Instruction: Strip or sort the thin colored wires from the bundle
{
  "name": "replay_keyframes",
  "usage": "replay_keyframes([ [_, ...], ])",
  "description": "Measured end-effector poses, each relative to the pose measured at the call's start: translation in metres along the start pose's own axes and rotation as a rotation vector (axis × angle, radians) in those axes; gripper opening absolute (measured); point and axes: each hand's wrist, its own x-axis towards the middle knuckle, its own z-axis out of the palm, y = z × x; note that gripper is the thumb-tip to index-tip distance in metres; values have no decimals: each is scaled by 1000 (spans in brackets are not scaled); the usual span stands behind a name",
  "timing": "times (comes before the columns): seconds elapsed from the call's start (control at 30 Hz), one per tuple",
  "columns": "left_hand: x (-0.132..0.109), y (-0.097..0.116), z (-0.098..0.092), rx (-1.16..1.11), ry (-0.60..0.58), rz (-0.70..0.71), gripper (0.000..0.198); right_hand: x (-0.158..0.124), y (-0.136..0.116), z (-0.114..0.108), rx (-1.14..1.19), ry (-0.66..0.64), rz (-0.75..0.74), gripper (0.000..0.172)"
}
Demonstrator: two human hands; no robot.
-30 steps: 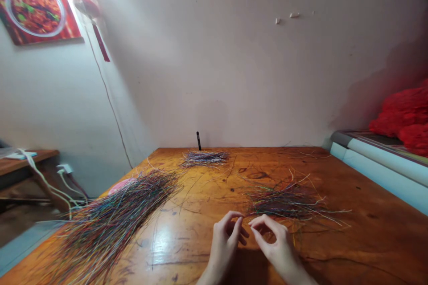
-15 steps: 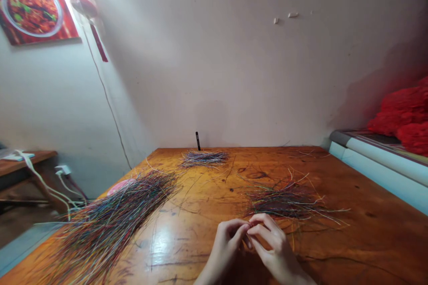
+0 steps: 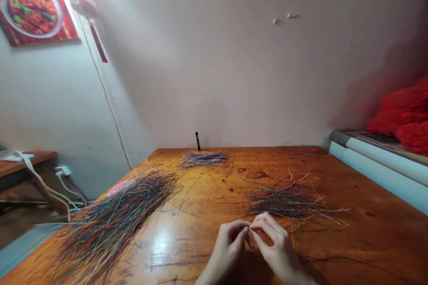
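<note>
Over the tabletop [image 3: 190, 238], pinching left hand [image 3: 229, 244] and right hand [image 3: 278, 249] closed at lower centre without clearly showing a hold, seemingly working midway, with centre bunch [image 3: 204, 159] and right bunch [image 3: 284, 202] gathered, but facing the large strand heap [image 3: 117, 220] at left.

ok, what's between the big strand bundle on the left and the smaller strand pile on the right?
Wooden tabletop, with a few thin loose strands scattered on it, as the head view shows.

Upper-left light casts glare on the table [image 3: 200, 240].
</note>
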Motion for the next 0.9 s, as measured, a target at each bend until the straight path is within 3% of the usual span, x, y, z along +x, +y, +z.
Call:
replay_keyframes([
  [0.9,0,-5,-1,12,-37,-17,36,-1,3,4,31,-26,58,12],
])
